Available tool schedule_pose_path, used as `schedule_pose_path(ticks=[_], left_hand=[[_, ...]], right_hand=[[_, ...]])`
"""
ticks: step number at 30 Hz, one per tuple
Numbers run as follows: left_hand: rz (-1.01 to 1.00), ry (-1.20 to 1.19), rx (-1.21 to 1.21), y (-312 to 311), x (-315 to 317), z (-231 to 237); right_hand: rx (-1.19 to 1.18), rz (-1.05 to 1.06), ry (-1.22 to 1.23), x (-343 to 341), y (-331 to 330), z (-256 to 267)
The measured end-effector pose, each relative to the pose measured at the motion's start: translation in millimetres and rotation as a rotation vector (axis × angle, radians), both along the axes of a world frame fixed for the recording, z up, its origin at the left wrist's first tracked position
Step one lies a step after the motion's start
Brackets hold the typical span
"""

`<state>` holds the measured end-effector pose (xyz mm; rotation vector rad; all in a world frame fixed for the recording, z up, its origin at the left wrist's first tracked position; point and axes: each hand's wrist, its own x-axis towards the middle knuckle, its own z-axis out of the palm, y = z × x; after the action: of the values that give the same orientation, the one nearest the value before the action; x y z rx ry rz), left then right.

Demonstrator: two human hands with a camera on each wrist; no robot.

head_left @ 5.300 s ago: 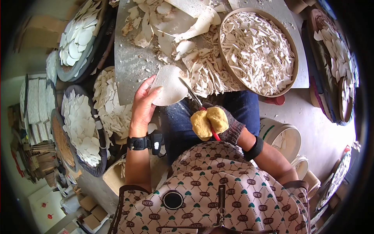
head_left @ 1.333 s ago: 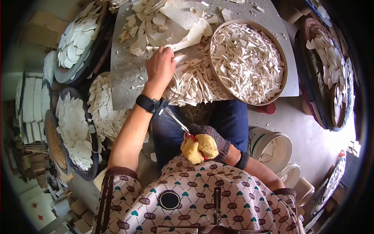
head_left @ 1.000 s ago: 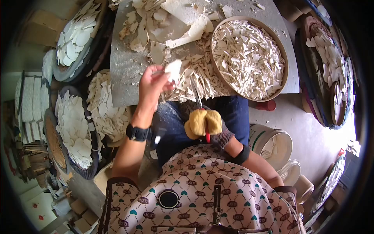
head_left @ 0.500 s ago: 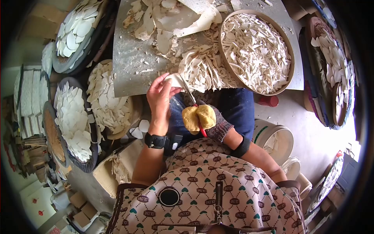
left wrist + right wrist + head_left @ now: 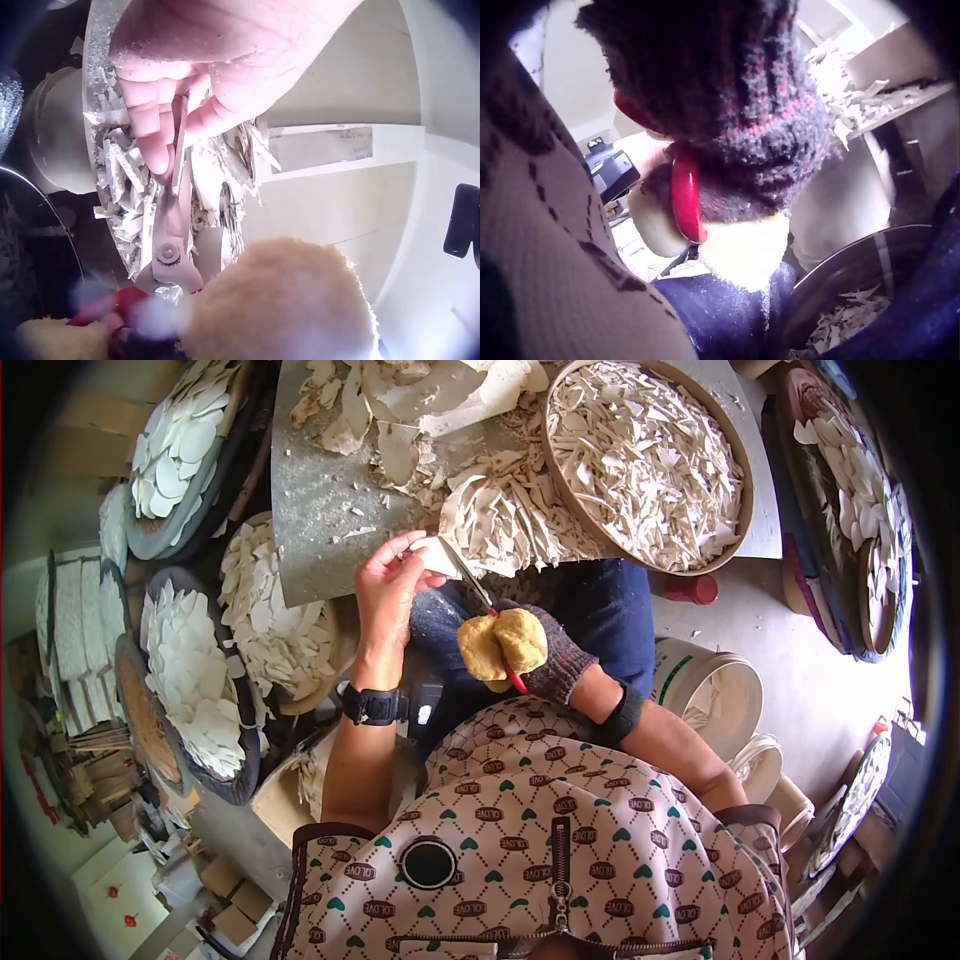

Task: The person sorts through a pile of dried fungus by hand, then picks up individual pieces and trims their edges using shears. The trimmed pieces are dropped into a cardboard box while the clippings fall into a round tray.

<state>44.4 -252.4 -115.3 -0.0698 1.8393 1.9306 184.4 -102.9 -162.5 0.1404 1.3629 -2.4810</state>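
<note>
My left hand (image 5: pixel 386 600) pinches a small flat pale piece (image 5: pixel 432 555) between thumb and fingers, just over the near table edge. In the left wrist view that piece (image 5: pixel 181 146) shows edge-on, in line with the scissors (image 5: pixel 169 251). My right hand (image 5: pixel 562 663), in a dark knitted glove, grips the red-handled scissors (image 5: pixel 470 578) over my lap. Yellow foam padding (image 5: pixel 502 645) wraps the handles. The blades point up and left, their tips overlapping the piece's right edge. In the right wrist view the glove (image 5: pixel 757 142) curls around a red handle loop (image 5: pixel 686 195).
A metal-topped table (image 5: pixel 320 550) bears pale scraps (image 5: pixel 520 515) and a round tray (image 5: pixel 748 480) of slivers. Trays of flat discs (image 5: pixel 195 670) stand at left, more (image 5: pixel 850 490) at right. A white bucket (image 5: pixel 690 680) stands by my right leg.
Earlier my left hand held a large rounded piece, then reached to the table scraps. It has come back toward me with a smaller piece, meeting the scissors, which have swung up to it.
</note>
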Motion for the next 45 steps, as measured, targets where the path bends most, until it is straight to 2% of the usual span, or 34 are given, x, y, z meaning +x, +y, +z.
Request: schedule_pose_path(ticks=[3, 5, 7, 10, 13, 16, 19, 22, 24, 26, 29, 32, 35, 38, 44, 45], left_hand=[[0.06, 0.016, 0.046, 0.4, 2.6, 1.6], [0.065, 0.003, 0.041, -0.9, 2.9, 0.3], [0.069, 0.001, 0.031, -1.5, 4.1, 0.5], [0.074, -0.007, 0.044, -1.7, 5.0, 2.2], [0.036, 0.029, 0.032, -0.4, 3.9, 9.7], [-0.144, 0.043, -0.016, -2.3, 4.7, 9.8], [-0.072, 0.054, 0.067, 6.6, 8.3, 10.3], [0.181, 0.067, 0.098, 20.5, 16.2, 2.5], [0.25, 0.06, 0.138, 23.7, 16.6, -5.9], [0.19, 0.05, 0.114, 23.1, 14.9, -4.8], [0.127, 0.052, 0.109, 21.8, 12.0, -3.8], [0.121, 0.058, 0.1, 19.7, 9.4, -3.8], [0.087, 0.082, 0.116, 17.6, 8.0, 1.2], [0.026, 0.065, 0.087, 17.5, 5.7, 8.0], [-0.027, 0.037, 0.032, 19.1, 1.2, 13.9], [-0.043, 0.022, 0.03, 17.9, -0.2, 13.0]], right_hand=[[0.003, 0.004, 0.058, 0.5, 0.1, -7.3], [-0.24, -0.019, -0.025, 1.2, -2.4, -13.3], [-0.653, -0.06, -0.204, 1.3, -5.5, -15.8], [-0.521, -0.057, -0.131, 3.1, -4.4, -10.9], [-0.741, -0.052, -0.093, -0.1, -7.3, -18.5], [-1.121, -0.03, -0.192, -12.1, -6.2, -2.9], [-1.251, 0.023, -0.253, -17.5, -4.4, -4.2], [-0.265, -0.072, -0.115, -13.3, -7.2, 11.1], [-0.942, -0.009, -0.176, -17.5, -4.7, 3.2], [-1.068, -0.042, -0.159, -14.6, -2.2, -3.8], [-0.154, -0.028, 0.008, -10.1, 7.2, 15.2], [0.235, 0.085, 0.117, -13.1, 11.5, 16.7], [-0.259, -0.032, -0.023, -9.3, 4.4, 3.1], [-0.608, -0.156, -0.123, -11.6, -3.1, 4.2], [-0.432, -0.072, -0.131, -15.0, 0.1, -2.0], [-0.285, -0.064, -0.069, -14.1, 0.5, 1.0]])
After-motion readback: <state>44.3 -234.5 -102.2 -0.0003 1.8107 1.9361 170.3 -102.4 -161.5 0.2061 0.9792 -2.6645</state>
